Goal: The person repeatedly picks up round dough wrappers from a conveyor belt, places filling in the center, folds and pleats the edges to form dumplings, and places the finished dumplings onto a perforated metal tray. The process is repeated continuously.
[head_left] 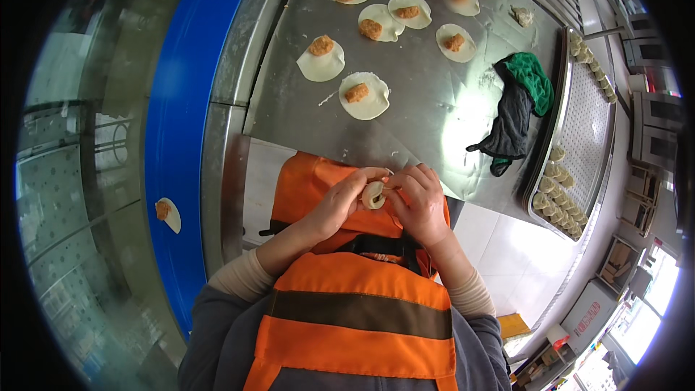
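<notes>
In the head view, your left hand [339,204] and your right hand [420,203] meet in front of your chest, above the orange apron [347,311], and both are closed on one dumpling [374,194]. You pinch it from both sides with the fingertips, so only a small pale part of the dough shows between them; whether there is filling inside I cannot tell, because your fingers cover the rest. The dumpling is held in the air at the near edge of the steel table [434,108], not lying on it. On the table, well apart from your hands, lie round dough wrappers, each with a lump of orange-brown filling; the nearest wrapper [364,95] is just beyond your hands, and the ones further away become blurred toward the upper rim of the picture. A dark cloth with a green part [517,105] lies on the right side of the table, beside a metal tray [590,123]. Along the edges of the tray stand rows of finished dumplings [557,199], too small to see in detail. One more filled wrapper [169,213] lies alone at the left, on the blue band [170,101], far from the others. The far right of the room is cut off by the dark rim.
</notes>
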`<state>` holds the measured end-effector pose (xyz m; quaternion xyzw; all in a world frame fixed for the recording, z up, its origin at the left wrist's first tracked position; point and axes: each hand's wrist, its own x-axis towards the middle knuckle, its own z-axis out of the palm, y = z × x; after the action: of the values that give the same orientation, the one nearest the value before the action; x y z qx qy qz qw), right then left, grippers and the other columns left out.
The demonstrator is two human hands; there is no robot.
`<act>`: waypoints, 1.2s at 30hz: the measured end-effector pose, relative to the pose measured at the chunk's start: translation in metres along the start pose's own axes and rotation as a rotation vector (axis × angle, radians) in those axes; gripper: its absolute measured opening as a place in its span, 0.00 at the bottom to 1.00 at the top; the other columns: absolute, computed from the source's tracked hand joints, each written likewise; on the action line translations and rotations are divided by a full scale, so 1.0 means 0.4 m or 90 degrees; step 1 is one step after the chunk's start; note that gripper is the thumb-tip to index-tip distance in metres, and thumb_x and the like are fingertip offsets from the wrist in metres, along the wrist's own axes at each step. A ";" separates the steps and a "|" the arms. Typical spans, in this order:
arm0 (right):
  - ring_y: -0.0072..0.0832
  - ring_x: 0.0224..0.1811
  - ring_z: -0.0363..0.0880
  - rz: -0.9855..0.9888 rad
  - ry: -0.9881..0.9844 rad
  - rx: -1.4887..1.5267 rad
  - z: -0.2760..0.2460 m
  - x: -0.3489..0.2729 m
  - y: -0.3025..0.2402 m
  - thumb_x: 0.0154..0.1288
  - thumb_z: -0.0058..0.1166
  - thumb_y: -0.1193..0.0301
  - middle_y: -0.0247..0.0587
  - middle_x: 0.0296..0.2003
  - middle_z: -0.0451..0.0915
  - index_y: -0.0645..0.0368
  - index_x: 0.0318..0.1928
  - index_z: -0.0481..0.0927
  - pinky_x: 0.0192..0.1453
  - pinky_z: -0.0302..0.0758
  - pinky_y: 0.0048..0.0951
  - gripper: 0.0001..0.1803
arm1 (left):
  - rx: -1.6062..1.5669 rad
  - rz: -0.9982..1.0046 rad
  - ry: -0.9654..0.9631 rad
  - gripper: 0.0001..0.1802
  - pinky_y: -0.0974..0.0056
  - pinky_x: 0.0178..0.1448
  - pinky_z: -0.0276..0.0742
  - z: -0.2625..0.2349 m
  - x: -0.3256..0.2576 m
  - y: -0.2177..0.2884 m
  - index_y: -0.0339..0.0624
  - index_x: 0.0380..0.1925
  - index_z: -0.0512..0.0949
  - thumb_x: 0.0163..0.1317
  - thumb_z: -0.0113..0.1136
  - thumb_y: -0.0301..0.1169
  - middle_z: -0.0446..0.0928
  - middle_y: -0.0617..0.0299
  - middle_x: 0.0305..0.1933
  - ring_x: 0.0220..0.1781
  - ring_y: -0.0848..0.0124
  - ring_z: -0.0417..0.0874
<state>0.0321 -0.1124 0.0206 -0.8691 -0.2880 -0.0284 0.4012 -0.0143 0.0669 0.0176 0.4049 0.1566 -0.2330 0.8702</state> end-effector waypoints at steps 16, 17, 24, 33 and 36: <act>0.28 0.33 0.76 -0.078 -0.028 -0.013 -0.008 -0.009 -0.021 0.46 0.66 0.76 0.28 0.33 0.78 0.51 0.36 0.80 0.41 0.68 0.30 0.14 | 0.205 0.034 0.029 0.22 0.76 0.25 0.61 0.014 0.015 -0.017 0.42 0.42 0.71 0.80 0.34 0.47 0.67 0.68 0.24 0.21 0.81 0.64; 0.28 0.33 0.76 -0.084 -0.022 -0.021 -0.010 -0.010 -0.014 0.46 0.67 0.76 0.28 0.33 0.78 0.51 0.36 0.80 0.41 0.68 0.31 0.14 | 0.193 0.026 0.015 0.22 0.76 0.25 0.61 0.014 0.011 -0.009 0.42 0.41 0.71 0.80 0.34 0.47 0.67 0.68 0.24 0.21 0.81 0.64; 0.31 0.32 0.76 -0.103 -0.054 0.018 -0.008 -0.014 -0.019 0.47 0.68 0.75 0.30 0.33 0.79 0.52 0.35 0.80 0.41 0.70 0.33 0.13 | 0.315 0.165 0.007 0.23 0.76 0.23 0.60 -0.022 0.048 -0.064 0.42 0.40 0.71 0.79 0.34 0.49 0.67 0.69 0.25 0.21 0.82 0.65; 0.26 0.31 0.82 0.338 -0.051 0.413 0.019 -0.048 -0.025 0.53 0.68 0.79 0.37 0.30 0.83 0.62 0.32 0.82 0.35 0.77 0.26 0.07 | 0.279 0.039 0.025 0.23 0.76 0.23 0.60 -0.028 0.029 -0.055 0.43 0.42 0.71 0.79 0.34 0.51 0.68 0.70 0.25 0.21 0.83 0.65; 0.30 0.32 0.83 0.334 -0.070 0.360 0.016 -0.054 -0.016 0.54 0.67 0.79 0.39 0.32 0.82 0.62 0.36 0.83 0.37 0.78 0.27 0.08 | 0.236 0.067 0.058 0.22 0.76 0.26 0.65 0.012 0.016 -0.027 0.42 0.39 0.71 0.79 0.37 0.49 0.68 0.69 0.26 0.23 0.82 0.67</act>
<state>0.0097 -0.1148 0.0146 -0.7686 -0.0736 0.2026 0.6024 -0.0143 0.0552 0.0106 0.5758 0.1289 -0.1932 0.7839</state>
